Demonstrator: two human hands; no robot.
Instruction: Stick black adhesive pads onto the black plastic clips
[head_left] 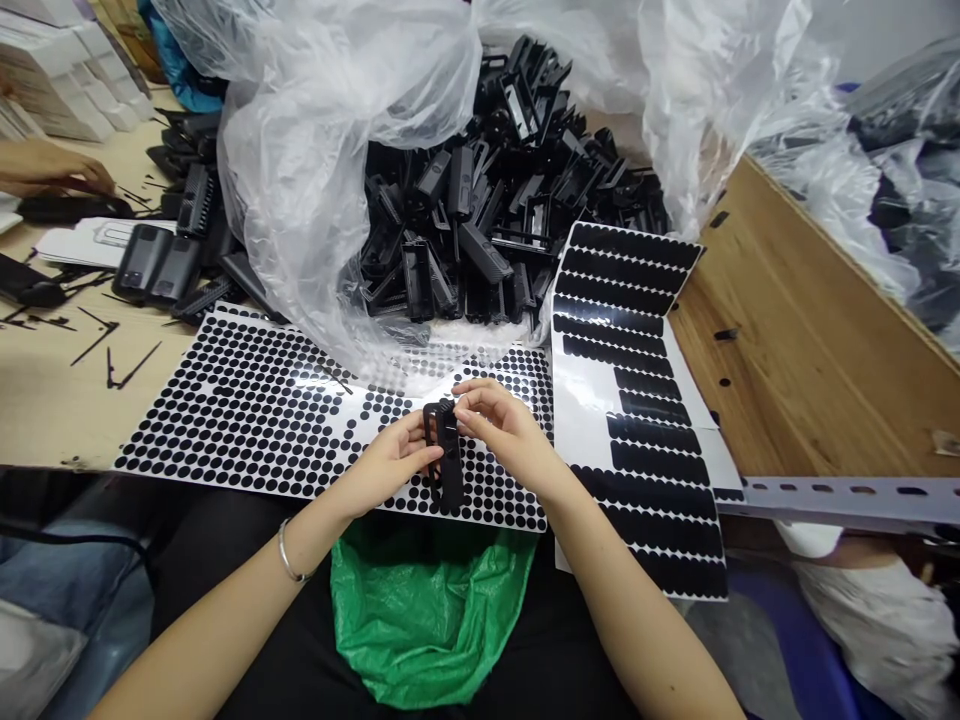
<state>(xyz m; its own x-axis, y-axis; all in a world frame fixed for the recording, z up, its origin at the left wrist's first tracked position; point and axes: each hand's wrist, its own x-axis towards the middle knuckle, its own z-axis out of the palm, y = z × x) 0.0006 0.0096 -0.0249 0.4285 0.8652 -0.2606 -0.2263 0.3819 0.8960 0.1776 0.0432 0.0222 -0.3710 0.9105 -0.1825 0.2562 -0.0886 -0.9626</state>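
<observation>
At six o'clock from the heaped black plastic parts (pixel 484 252), the left hand (pixel 390 460) pinched a slim black plastic casing (pixel 451 472), the right hand (pixel 511 432) had an unclear grip near its top, and fitting seemed in hand, calling for steady pressing.

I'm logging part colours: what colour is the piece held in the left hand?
The piece is black, seen best in the head view.

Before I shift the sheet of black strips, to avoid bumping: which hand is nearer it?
Right: the right hand is just left of the strip sheet; the left hand, holding the black part, is farther left.
</observation>
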